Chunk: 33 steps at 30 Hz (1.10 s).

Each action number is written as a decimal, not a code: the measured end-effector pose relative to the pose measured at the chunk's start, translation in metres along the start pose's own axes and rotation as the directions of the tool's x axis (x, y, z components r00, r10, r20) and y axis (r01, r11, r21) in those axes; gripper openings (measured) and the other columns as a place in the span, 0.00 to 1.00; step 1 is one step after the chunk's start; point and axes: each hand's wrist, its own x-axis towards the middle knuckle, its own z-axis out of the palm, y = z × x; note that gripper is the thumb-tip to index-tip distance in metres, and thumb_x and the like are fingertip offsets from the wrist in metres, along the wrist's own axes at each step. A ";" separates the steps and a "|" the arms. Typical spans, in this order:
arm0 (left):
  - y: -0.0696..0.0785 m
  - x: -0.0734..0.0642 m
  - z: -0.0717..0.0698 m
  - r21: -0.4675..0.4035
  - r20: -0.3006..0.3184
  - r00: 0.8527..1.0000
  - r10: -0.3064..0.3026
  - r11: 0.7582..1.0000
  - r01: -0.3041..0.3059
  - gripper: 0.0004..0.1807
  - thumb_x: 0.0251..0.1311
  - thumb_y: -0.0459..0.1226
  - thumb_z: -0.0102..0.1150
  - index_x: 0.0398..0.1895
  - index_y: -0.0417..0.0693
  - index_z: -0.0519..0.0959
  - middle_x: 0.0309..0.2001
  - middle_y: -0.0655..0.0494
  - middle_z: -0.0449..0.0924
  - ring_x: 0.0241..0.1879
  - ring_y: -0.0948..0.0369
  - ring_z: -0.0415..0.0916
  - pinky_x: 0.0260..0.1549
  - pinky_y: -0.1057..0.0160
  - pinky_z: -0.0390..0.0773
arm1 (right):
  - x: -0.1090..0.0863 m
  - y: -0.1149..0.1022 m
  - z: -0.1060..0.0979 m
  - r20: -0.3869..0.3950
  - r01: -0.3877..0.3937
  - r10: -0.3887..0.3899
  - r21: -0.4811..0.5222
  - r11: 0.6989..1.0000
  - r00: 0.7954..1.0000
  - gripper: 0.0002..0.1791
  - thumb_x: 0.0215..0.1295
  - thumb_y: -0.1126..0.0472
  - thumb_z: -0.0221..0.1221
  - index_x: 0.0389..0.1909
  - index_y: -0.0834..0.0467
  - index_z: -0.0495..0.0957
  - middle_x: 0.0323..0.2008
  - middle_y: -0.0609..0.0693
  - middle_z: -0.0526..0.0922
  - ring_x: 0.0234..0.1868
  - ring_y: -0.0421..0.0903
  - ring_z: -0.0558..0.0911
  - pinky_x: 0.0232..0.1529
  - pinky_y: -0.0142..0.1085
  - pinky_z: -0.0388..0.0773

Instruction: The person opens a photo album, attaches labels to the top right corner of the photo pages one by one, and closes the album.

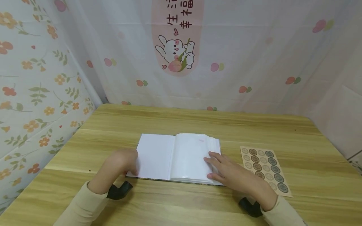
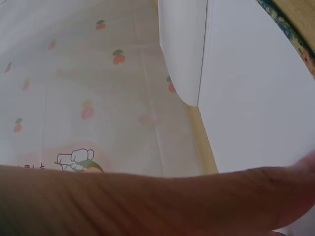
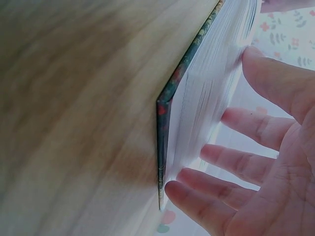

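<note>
Already, the white-paged, dark-patterned book [image 1: 188, 160] lies open, lower centre, left hand [image 1: 124, 160] at its edge, grip unclear, right hand [image 1: 230, 171] spread, gripping nothing, tan round-sticker sheet [image 1: 266, 169] unused, lower right.

A: R wrist [image 1: 261, 190] blocks pt of the sticker sheet [image 1: 264, 160]; print's too sm. to read!
B: Ditto the book's [image 1: 188, 158] pink mark [image 1: 201, 140], can't ID. L hand [image 1: 124, 161]? Cut off, L wrist cam's edge.
A: Wall cloth's [image 1: 127, 40] lettering [image 1: 179, 19] chopped up top, head cam. Table [image 3: 74, 113] grain's blurry, R wrist cam.
</note>
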 end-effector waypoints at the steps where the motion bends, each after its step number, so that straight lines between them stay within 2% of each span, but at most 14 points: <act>1: 0.000 0.000 0.000 0.005 -0.010 1.000 -0.002 1.000 0.002 0.15 0.46 0.38 0.68 0.30 0.37 0.75 0.22 0.51 0.75 0.18 0.60 0.70 0.23 0.64 0.69 | 0.000 0.000 0.000 0.004 -0.004 0.004 0.003 1.000 1.000 0.30 0.67 0.47 0.51 0.63 0.62 0.65 0.65 0.64 0.62 0.64 0.63 0.64 0.59 0.55 0.64; 3: 0.001 0.000 0.001 0.017 -0.040 0.999 -0.002 1.000 0.002 0.22 0.46 0.40 0.70 0.38 0.34 0.74 0.30 0.47 0.78 0.26 0.58 0.74 0.29 0.60 0.74 | 0.000 0.000 0.000 0.007 -0.008 0.008 0.005 1.000 1.000 0.30 0.67 0.48 0.51 0.64 0.61 0.65 0.65 0.64 0.62 0.65 0.63 0.64 0.59 0.55 0.64; 6: 0.004 0.001 0.001 0.055 -0.136 0.990 0.037 0.998 -0.030 0.32 0.49 0.44 0.68 0.51 0.31 0.70 0.42 0.44 0.79 0.36 0.55 0.75 0.36 0.53 0.76 | 0.000 0.000 0.000 0.007 -0.012 0.012 0.004 1.000 1.000 0.30 0.67 0.48 0.51 0.64 0.61 0.65 0.66 0.63 0.62 0.65 0.63 0.64 0.59 0.55 0.65; 8: 0.008 0.000 0.002 0.086 -0.221 0.972 0.080 0.994 -0.062 0.33 0.53 0.45 0.65 0.54 0.31 0.67 0.43 0.42 0.79 0.36 0.55 0.77 0.33 0.53 0.77 | 0.001 0.000 0.000 0.009 -0.017 0.017 0.005 1.000 1.000 0.30 0.67 0.48 0.51 0.64 0.61 0.65 0.66 0.64 0.62 0.65 0.63 0.64 0.59 0.55 0.64; 9: 0.010 0.000 0.003 0.109 -0.272 0.956 0.110 0.991 -0.083 0.32 0.55 0.45 0.63 0.55 0.32 0.67 0.41 0.42 0.79 0.34 0.54 0.78 0.30 0.54 0.78 | 0.001 0.000 0.000 0.009 -0.017 0.017 0.005 1.000 1.000 0.30 0.67 0.48 0.52 0.64 0.61 0.65 0.66 0.64 0.62 0.65 0.63 0.64 0.60 0.56 0.64; 11: 0.015 0.001 0.005 0.157 -0.375 0.910 0.175 0.980 -0.124 0.29 0.57 0.46 0.61 0.54 0.34 0.68 0.38 0.43 0.79 0.31 0.55 0.77 0.25 0.57 0.77 | 0.002 0.000 0.000 0.014 -0.024 0.024 0.007 1.000 1.000 0.30 0.67 0.48 0.52 0.64 0.61 0.65 0.66 0.63 0.61 0.65 0.63 0.63 0.60 0.55 0.64; 14: 0.024 0.005 0.009 0.203 -0.507 0.819 0.267 0.961 -0.188 0.22 0.58 0.44 0.60 0.49 0.38 0.71 0.36 0.45 0.78 0.32 0.53 0.76 0.26 0.59 0.77 | 0.002 0.000 0.001 0.022 -0.031 0.030 0.013 0.999 0.999 0.30 0.67 0.48 0.52 0.64 0.61 0.65 0.66 0.63 0.61 0.66 0.63 0.63 0.60 0.55 0.64; 17: 0.034 0.009 0.012 0.239 -0.587 0.731 0.350 0.937 -0.257 0.18 0.57 0.43 0.61 0.47 0.42 0.74 0.39 0.47 0.79 0.39 0.51 0.76 0.33 0.58 0.79 | 0.002 0.000 0.002 0.024 -0.033 0.033 0.015 0.999 0.999 0.30 0.67 0.48 0.52 0.64 0.60 0.65 0.66 0.63 0.61 0.66 0.63 0.63 0.60 0.55 0.64; 19: 0.040 0.012 0.014 0.246 -0.609 0.688 0.395 0.918 -0.310 0.16 0.57 0.42 0.61 0.46 0.45 0.76 0.40 0.49 0.78 0.42 0.50 0.76 0.35 0.57 0.79 | 0.002 0.000 0.002 0.024 -0.035 0.034 0.016 0.999 0.999 0.30 0.67 0.48 0.52 0.64 0.60 0.65 0.66 0.63 0.61 0.66 0.63 0.63 0.60 0.56 0.64; 22: 0.049 0.013 0.018 0.260 -0.614 0.639 0.464 0.883 -0.391 0.14 0.57 0.42 0.62 0.45 0.48 0.78 0.42 0.51 0.77 0.44 0.51 0.75 0.36 0.57 0.79 | 0.001 0.000 0.001 0.020 -0.032 0.032 0.014 0.999 0.999 0.30 0.66 0.48 0.52 0.64 0.60 0.65 0.66 0.63 0.61 0.65 0.64 0.63 0.60 0.56 0.64; 24: 0.055 0.013 0.022 0.257 -0.605 0.622 0.497 0.861 -0.438 0.13 0.56 0.41 0.62 0.45 0.50 0.78 0.44 0.52 0.76 0.46 0.52 0.74 0.37 0.58 0.79 | 0.002 0.001 0.001 0.018 -0.031 0.030 0.012 0.999 0.999 0.30 0.66 0.48 0.52 0.64 0.60 0.65 0.66 0.63 0.61 0.65 0.64 0.63 0.60 0.56 0.64; 26: 0.060 0.013 0.026 0.253 -0.588 0.615 0.525 0.842 -0.477 0.14 0.57 0.41 0.61 0.46 0.51 0.78 0.46 0.53 0.75 0.48 0.52 0.73 0.39 0.58 0.79 | 0.002 0.001 0.001 0.014 -0.029 0.029 0.009 1.000 0.999 0.30 0.66 0.48 0.52 0.64 0.60 0.65 0.66 0.63 0.61 0.65 0.64 0.64 0.59 0.56 0.65; 31: 0.070 0.012 0.035 0.232 -0.536 0.614 0.579 0.801 -0.552 0.15 0.58 0.41 0.60 0.48 0.51 0.77 0.51 0.52 0.74 0.50 0.54 0.71 0.41 0.58 0.79 | 0.001 0.001 0.001 0.009 -0.029 0.029 0.008 1.000 1.000 0.29 0.66 0.48 0.52 0.63 0.60 0.66 0.66 0.63 0.62 0.64 0.64 0.64 0.58 0.56 0.66; 33: 0.074 0.011 0.039 0.243 -0.517 0.609 0.602 0.785 -0.570 0.15 0.58 0.41 0.60 0.49 0.52 0.77 0.51 0.52 0.74 0.50 0.55 0.72 0.41 0.58 0.79 | 0.001 0.001 0.001 0.009 -0.028 0.028 0.011 1.000 1.000 0.29 0.66 0.48 0.52 0.63 0.60 0.66 0.66 0.63 0.62 0.64 0.64 0.64 0.59 0.56 0.65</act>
